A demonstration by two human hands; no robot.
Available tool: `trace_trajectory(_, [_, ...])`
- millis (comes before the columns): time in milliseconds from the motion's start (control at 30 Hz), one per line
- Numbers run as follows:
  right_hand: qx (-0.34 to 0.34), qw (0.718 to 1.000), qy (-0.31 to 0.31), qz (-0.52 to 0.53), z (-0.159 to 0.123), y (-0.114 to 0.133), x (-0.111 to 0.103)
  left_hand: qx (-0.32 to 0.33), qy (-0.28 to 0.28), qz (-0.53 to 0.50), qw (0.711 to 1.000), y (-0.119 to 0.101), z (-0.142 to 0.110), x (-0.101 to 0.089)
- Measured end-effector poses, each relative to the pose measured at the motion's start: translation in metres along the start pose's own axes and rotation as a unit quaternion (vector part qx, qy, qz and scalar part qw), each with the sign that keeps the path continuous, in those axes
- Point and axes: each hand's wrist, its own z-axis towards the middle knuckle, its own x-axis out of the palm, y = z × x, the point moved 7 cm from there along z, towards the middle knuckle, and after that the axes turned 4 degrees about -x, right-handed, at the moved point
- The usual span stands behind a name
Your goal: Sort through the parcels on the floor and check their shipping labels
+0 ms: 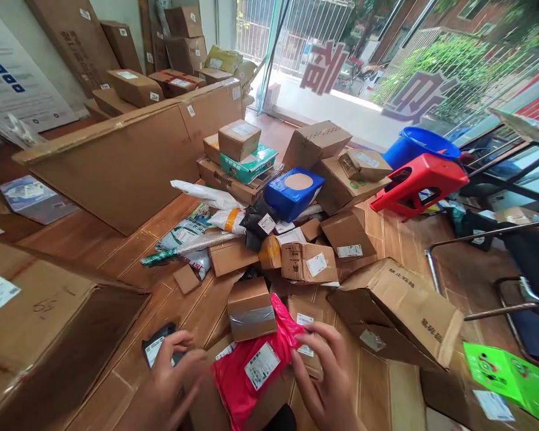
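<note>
A red plastic mailer bag [247, 371] with a white label lies at the near edge of a parcel heap on the wooden floor. My right hand [330, 377] is at its right edge, fingers curled and pinching the red plastic beside a small labelled box. My left hand [173, 377] is to the left of the bag, fingers bent around a small black packet [155, 347] with a white label. A small brown box [250, 308] wrapped in clear tape sits just behind the red bag.
Cardboard boxes and mailer bags pile up ahead, with a blue box [293, 193] among them. A long flat carton [126, 155] stands at the left, an open carton [49, 335] near left. A red stool [420, 182], blue bucket [420, 143] and metal chair [498, 269] are at the right.
</note>
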Motion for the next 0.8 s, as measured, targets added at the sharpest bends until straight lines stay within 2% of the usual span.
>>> trace_trajectory(67, [-0.018,0.999,0.034,-0.025,-0.009,-0.05,0.055,-0.032,0.039,-0.023,0.998,0.063,0.016,0.065])
trace_trajectory(133, [-0.004,0.995,0.086,-0.055,-0.022,-0.109,0.111,-0.1,0.097,-0.041,0.989,0.128,0.041,0.137])
trace_trajectory(200, [0.006,0.991,0.112,-0.072,-0.033,-0.164,0.153,-0.164,0.131,-0.06,0.976,0.177,0.076,0.202])
trace_trajectory(233, [0.007,0.992,0.104,-0.071,-0.035,-0.19,0.166,-0.177,0.132,-0.075,0.972,0.19,0.097,0.227])
trace_trajectory(267, [0.01,0.994,0.082,-0.065,-0.035,-0.214,0.174,-0.167,0.118,-0.094,0.974,0.194,0.118,0.246])
trace_trajectory(300, [0.017,0.997,0.05,-0.055,-0.033,-0.236,0.176,-0.13,0.101,-0.116,0.98,0.188,0.137,0.259])
trace_trajectory(333, [0.03,0.998,0.021,-0.045,-0.028,-0.258,0.175,-0.066,0.073,-0.137,0.986,0.175,0.152,0.265])
trace_trajectory(400, [0.077,0.997,-0.005,-0.023,-0.018,-0.297,0.17,0.075,-0.013,-0.162,0.984,0.138,0.16,0.26])
trace_trajectory(433, [0.111,0.994,0.011,-0.005,-0.014,-0.314,0.171,0.136,-0.053,-0.155,0.977,0.119,0.153,0.254])
trace_trajectory(467, [0.148,0.988,0.043,0.016,-0.012,-0.326,0.173,0.193,-0.069,-0.128,0.97,0.099,0.143,0.252])
trace_trajectory(533, [0.21,0.969,0.114,0.065,-0.011,-0.338,0.184,0.261,-0.038,-0.032,0.964,0.065,0.122,0.259])
trace_trajectory(600, [0.231,0.952,0.174,0.099,-0.013,-0.332,0.198,0.241,0.042,0.074,0.967,0.05,0.111,0.275])
trace_trajectory(667, [0.207,0.943,0.251,0.064,-0.01,-0.317,0.215,0.159,0.103,0.14,0.972,0.058,0.112,0.286])
trace_trajectory(733, [0.177,0.928,0.327,-0.014,0.0,-0.309,0.233,0.108,0.117,0.174,0.972,0.079,0.119,0.286])
trace_trajectory(800, [0.171,0.912,0.361,-0.092,0.019,-0.314,0.25,0.118,0.077,0.19,0.971,0.108,0.125,0.276])
